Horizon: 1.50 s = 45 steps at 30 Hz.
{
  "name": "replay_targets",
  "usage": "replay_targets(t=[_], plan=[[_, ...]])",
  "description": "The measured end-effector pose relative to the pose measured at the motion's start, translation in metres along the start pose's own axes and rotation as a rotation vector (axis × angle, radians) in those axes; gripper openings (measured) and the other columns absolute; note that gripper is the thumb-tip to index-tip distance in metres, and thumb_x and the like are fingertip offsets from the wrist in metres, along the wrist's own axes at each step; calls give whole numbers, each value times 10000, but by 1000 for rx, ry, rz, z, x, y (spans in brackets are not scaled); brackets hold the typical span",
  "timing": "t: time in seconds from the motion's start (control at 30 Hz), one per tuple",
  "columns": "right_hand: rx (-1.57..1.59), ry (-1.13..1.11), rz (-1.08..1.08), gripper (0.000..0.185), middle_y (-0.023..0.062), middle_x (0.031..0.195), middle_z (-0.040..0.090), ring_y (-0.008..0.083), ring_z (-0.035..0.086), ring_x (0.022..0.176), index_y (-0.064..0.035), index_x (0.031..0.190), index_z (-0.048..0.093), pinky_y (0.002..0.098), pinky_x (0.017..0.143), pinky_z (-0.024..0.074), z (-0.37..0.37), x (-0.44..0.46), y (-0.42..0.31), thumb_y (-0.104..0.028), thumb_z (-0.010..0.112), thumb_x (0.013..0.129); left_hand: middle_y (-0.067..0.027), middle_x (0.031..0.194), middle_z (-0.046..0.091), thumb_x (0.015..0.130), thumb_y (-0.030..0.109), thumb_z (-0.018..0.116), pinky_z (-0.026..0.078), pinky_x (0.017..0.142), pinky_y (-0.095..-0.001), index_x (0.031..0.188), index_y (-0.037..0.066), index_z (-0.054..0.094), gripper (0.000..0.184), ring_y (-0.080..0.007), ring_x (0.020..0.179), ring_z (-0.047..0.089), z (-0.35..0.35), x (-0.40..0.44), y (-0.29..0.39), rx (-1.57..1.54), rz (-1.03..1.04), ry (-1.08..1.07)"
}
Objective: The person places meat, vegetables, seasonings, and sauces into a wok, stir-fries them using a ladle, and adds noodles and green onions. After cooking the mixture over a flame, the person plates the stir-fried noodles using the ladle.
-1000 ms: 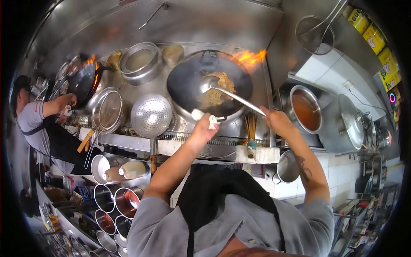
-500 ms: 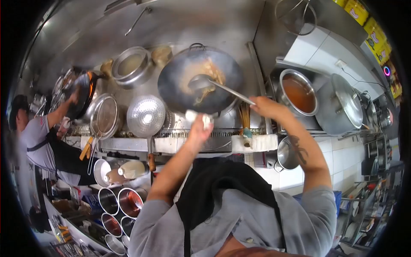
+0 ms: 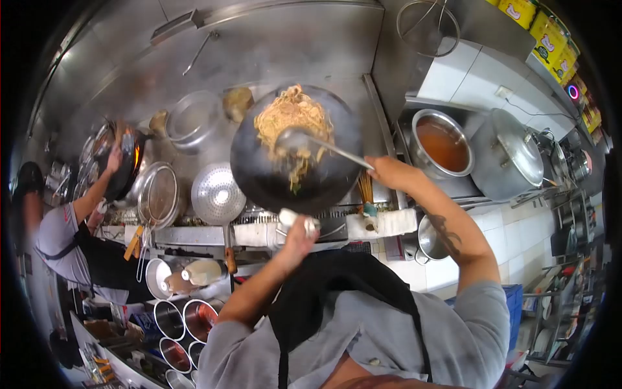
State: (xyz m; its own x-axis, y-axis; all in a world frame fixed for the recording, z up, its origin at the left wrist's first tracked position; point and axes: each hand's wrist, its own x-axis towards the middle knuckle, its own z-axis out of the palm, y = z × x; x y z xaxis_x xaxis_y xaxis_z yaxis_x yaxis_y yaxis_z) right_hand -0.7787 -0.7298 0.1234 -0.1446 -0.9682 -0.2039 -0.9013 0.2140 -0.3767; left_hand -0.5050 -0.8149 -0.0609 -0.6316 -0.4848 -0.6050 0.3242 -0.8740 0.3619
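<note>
Holding a metal ladle (image 3: pixel 340 152), the right hand (image 3: pixel 393 174) is closed around the end of its handle, right of the frame's centre. The ladle's bowl rests among noodles (image 3: pixel 295 115), heaped toward the far side of a black wok (image 3: pixel 259 180) in the upper middle of the frame. The left hand (image 3: pixel 300 243), below the centre, grips a white cloth (image 3: pixel 289 219) at the wok's near edge; I cannot tell what lies under the cloth. A holed scoop (image 3: pixel 219 193) lies left of the wok, and a pot (image 3: pixel 426 159) of reddish-brown liquid stands at right
</note>
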Motion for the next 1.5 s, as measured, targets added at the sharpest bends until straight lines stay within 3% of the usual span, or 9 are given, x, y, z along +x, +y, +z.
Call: replay_targets(t=[0.17,0.47,0.73,0.83,1.0,1.1,1.13,1.37,1.5], plan=[[-44,-52,-117,273,244,923,640,421,621,875,-9,1116,545,486,786,488,-4,1,6,-160,510,892,-67,750,592,923,224,482,437,456,-280,911,72,545,165,-187,604,538,65,2,64,-53,30,104],[-357,306,-129,286,227,742,630,386,634,698,72,1107,494,458,648,516,17,10,-11,-89,503,871,-47,721,582,898,252,521,446,410,-284,940,133,529,127,-182,545,546,-27,12,11,94,-1,-31],[-53,-60,-207,400,239,939,646,384,631,874,-23,1276,496,454,799,498,-37,-38,-27,-181,522,909,-65,751,590,926,205,475,422,439,-264,884,91,540,138,-186,615,551,51,45,91,-25,-7,-64],[40,-330,136,424,237,1002,640,372,632,919,-29,1307,476,431,838,492,-53,-33,-44,-190,516,917,-66,736,578,918,194,483,412,433,-280,888,91,529,116,-190,595,537,58,29,91,-74,1,-5],[-14,-117,-147,424,242,1055,630,346,636,940,-32,1311,477,419,852,490,-14,-22,6,-206,507,925,-60,790,587,944,216,433,420,451,-255,929,117,533,142,-184,608,537,73,8,87,-57,-34,16],[43,-300,121,432,253,984,638,371,634,911,-5,1306,463,443,819,487,-42,-9,-27,-197,520,924,-53,783,595,944,190,440,423,463,-249,942,99,547,140,-175,653,560,82,-1,94,-71,-57,57],[-43,-35,-163,408,225,864,650,372,648,792,-11,1282,481,458,741,508,-7,10,21,-193,519,919,-52,777,596,936,193,455,425,460,-254,928,99,546,131,-171,648,563,72,15,96,-74,-51,5],[-229,150,-24,357,248,761,619,402,629,742,25,1218,487,489,681,487,-26,-7,-23,-117,523,892,-28,724,592,901,215,498,440,424,-270,960,147,529,95,-175,606,580,-24,10,11,81,13,-35],[-115,164,17,376,279,821,617,421,611,789,13,1223,505,476,703,477,-41,-29,-10,-131,560,881,-66,717,584,902,197,497,413,432,-279,851,99,533,116,-182,592,553,25,40,72,36,114,8]])
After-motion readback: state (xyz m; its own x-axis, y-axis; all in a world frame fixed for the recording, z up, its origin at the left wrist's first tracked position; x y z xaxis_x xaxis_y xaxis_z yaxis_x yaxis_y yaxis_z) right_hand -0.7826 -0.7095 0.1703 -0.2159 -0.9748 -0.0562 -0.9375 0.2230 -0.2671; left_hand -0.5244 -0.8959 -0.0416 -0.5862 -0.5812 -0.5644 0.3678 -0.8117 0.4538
